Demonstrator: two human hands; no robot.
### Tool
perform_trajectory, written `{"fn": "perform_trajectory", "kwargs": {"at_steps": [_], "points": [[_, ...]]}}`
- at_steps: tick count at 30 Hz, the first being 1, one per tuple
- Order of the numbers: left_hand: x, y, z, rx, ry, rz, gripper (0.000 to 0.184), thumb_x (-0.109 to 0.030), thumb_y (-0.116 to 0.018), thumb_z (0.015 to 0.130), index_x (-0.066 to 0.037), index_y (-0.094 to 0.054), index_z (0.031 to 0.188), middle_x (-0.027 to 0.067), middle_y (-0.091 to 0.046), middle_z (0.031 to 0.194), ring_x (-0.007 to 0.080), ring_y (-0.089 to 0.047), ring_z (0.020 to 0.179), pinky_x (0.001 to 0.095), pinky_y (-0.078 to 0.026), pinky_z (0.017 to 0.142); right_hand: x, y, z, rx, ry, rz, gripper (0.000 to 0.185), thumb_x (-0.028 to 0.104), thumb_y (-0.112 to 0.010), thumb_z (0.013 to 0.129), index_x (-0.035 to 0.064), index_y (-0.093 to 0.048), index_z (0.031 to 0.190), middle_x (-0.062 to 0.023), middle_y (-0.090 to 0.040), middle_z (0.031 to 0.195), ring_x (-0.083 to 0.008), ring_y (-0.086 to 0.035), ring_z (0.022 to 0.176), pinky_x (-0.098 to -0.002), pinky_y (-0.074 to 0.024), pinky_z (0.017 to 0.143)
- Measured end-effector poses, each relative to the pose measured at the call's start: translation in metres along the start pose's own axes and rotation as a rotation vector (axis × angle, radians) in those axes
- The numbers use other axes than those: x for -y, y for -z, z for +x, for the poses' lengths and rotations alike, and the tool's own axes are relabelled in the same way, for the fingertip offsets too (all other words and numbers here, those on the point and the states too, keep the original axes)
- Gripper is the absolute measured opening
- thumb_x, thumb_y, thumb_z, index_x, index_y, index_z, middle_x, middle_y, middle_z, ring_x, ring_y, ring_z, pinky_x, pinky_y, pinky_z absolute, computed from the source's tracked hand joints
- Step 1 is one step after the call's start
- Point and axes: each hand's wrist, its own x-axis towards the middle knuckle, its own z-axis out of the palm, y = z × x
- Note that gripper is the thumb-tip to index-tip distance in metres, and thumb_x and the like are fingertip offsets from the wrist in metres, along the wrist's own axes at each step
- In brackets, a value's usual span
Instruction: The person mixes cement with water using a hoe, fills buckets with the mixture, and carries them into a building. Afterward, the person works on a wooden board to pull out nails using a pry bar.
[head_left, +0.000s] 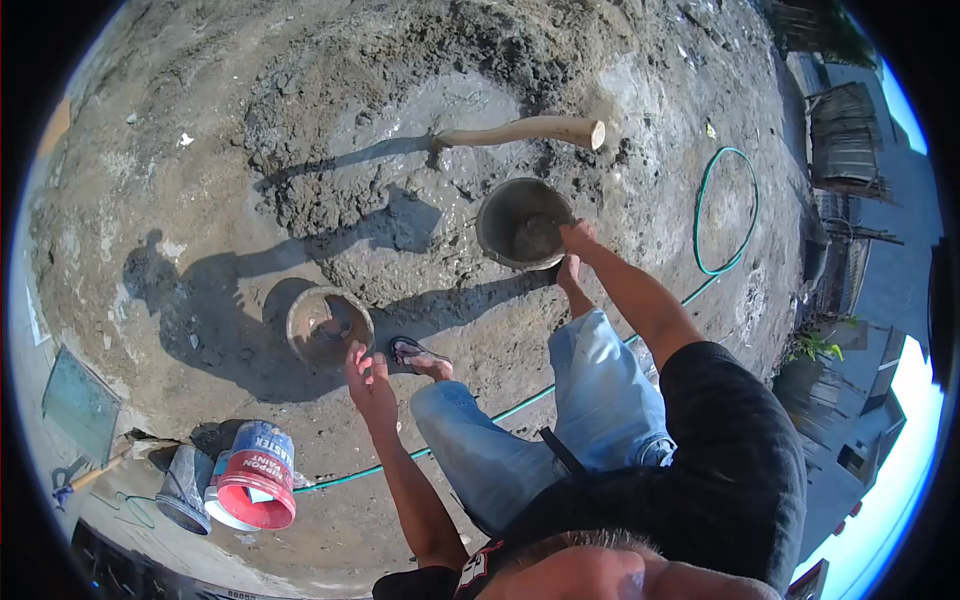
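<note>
My right hand [577, 238] is closed on the rim of a dark bucket [522, 225], which stands tilted beside the wet mortar, with a little grey matter at its bottom. Near the edge of a second, mud-stained bucket [330, 325], my left hand [370, 378] is held with its fingers apart; whether it touches the rim I cannot tell. Some dark, reddish stuff lies inside that bucket. A curved wooden handle [525, 130] rises from the wet grey mix [430, 110] beyond both buckets.
A green hose [531, 400] crosses the ground behind my feet and loops at the right [699, 225]. Paint buckets [262, 450] and a dark pail [187, 480] lie at the lower left, near a glass-like sheet [80, 412]. Walls and woven fencing line the right.
</note>
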Motion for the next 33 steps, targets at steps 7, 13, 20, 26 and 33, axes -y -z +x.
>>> {"fn": "perform_trajectory", "kwargs": {"at_steps": [7,13,20,26,33], "points": [[-0.166,-0.251,0.037,0.185,-0.450,0.069,0.064,-0.043,-0.055,0.086,-0.002,-0.040,0.133,0.0144,-0.044,0.133,0.0225,-0.042,0.119,0.0336,-0.034,0.093,-0.118,0.032,0.132,0.056,-0.437,0.795,0.032,0.021,-0.055,0.081,-0.0077,-0.054,0.094,-0.0144,-0.057,0.091,-0.0224,-0.060,0.068,-0.0312,-0.0553,0.052],[-0.177,-0.369,0.053,0.137,-0.600,0.037,0.067,-0.053,-0.030,0.090,0.002,-0.045,0.125,0.0196,-0.044,0.130,0.0337,-0.043,0.119,0.0473,-0.029,0.103,-0.203,-0.011,0.253,0.011,-0.543,1.327,0.023,0.020,-0.056,0.086,-0.0008,-0.052,0.093,-0.0126,-0.054,0.086,-0.0207,-0.055,0.068,-0.0336,-0.0517,0.057],[-0.148,-0.331,-0.024,0.210,-0.433,0.200,0.046,-0.029,-0.041,0.082,0.001,-0.051,0.114,0.0197,-0.041,0.133,0.0368,-0.044,0.118,0.0508,-0.037,0.097,-0.222,-0.013,0.264,-0.148,-0.929,0.781,0.058,0.034,-0.068,0.080,0.0034,-0.041,0.121,-0.0189,-0.050,0.111,-0.0269,-0.055,0.083,-0.0464,-0.0478,0.075],[-0.126,-0.281,-0.069,0.266,0.779,-0.586,0.064,-0.012,-0.062,0.075,0.000,-0.032,0.130,0.0220,-0.047,0.121,0.0252,-0.060,0.092,0.0355,-0.055,0.069,-0.136,0.000,0.189,0.139,0.048,0.596,0.072,0.045,-0.061,0.082,-0.0046,-0.040,0.130,-0.0250,-0.049,0.125,-0.0296,-0.050,0.114,-0.0346,-0.0379,0.097],[-0.063,-0.296,-0.127,0.324,0.890,-0.511,0.061,-0.004,-0.060,0.076,-0.002,-0.027,0.127,0.0094,-0.054,0.081,0.0157,-0.054,0.055,0.0270,-0.046,0.047,0.086,-0.062,0.059,1.063,-0.090,0.735,0.072,0.061,-0.059,0.078,0.0018,-0.053,0.117,-0.0099,-0.062,0.087,-0.0200,-0.059,0.080,-0.0372,-0.0488,0.068]]}}
